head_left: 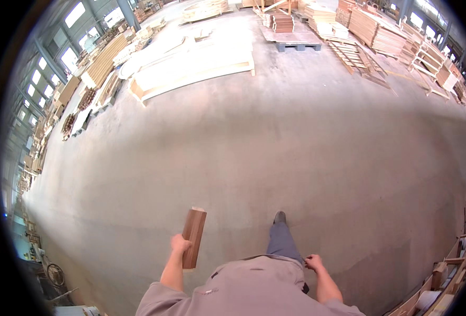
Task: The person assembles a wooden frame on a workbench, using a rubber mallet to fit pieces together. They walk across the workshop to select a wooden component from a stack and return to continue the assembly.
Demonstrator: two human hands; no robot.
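My left hand (180,244) is closed round the side of a short brown wooden board (195,237), gripping it near its middle. The board is held upright along its length, in front of my left side; lengthwise stripes run down its face and its far end is pale. By my right thigh hangs my right hand (313,262), its fingers loosely bent and a little apart, with nothing visible in them. One leg in blue-grey trousers (282,239) is stretched forward, ending in a dark shoe (280,216) on the concrete floor (243,152). My other leg is hidden.
A long pale wooden frame (196,71) lies far left of centre. Beyond it stand a pallet (299,46) with stacked wood and a large board stack (375,31). Slatted wooden pieces (354,58) lie far right. Timber (104,60) lines the left; wooden parts (441,274) sit near right.
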